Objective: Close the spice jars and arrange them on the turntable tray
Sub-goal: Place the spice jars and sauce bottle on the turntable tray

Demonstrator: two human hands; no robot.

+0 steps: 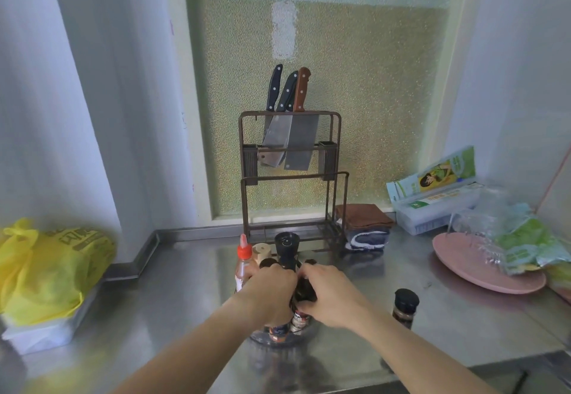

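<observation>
A clear turntable tray (279, 340) stands on the steel counter in front of me, crowded with jars and bottles. My left hand (268, 293) grips a spice jar (279, 330) on the tray. My right hand (332, 293) closes around the black cap of a neighbouring spice jar (300, 319). Behind my hands rise a tall black grinder (286, 250), a red-capped sauce bottle (243, 265) and a wooden-lidded jar (262, 251). One capped spice jar (405, 307) stands alone on the counter to the right of the tray.
A knife rack (292, 174) with three knives stands at the back against the window. Folded cloths (364, 223) lie beside it. A pink plate (482, 267) with plastic bags and a box sit at the right. A yellow bag (49, 270) on a container fills the left.
</observation>
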